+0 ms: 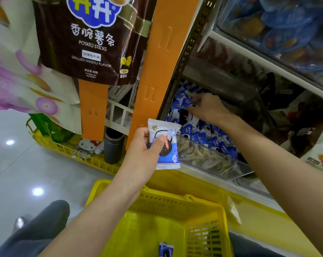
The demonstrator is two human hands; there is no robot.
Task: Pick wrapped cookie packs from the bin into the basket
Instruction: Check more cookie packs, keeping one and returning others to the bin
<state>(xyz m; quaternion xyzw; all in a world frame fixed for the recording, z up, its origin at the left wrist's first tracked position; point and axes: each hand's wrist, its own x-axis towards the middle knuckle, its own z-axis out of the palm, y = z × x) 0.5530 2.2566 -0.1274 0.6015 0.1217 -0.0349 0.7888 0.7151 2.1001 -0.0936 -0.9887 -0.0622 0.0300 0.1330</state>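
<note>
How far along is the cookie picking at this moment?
Done: one wrapped pack lies in the yellow basket. In hand: the left hand holds a second pack, not yet in the basket; the right hand digs among the blue packs in the bin, grip unclear. Left: many packs to pick from there.

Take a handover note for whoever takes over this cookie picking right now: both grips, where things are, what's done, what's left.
Left grip holds one cookie pack up in front of the bin, not yet in the basket.
Right grip is down in the bin, fingers on the blue packs; whether it has one is unclear.
Done: a single pack lies in the basket.
Left: drop the held pack, keep picking.
</note>
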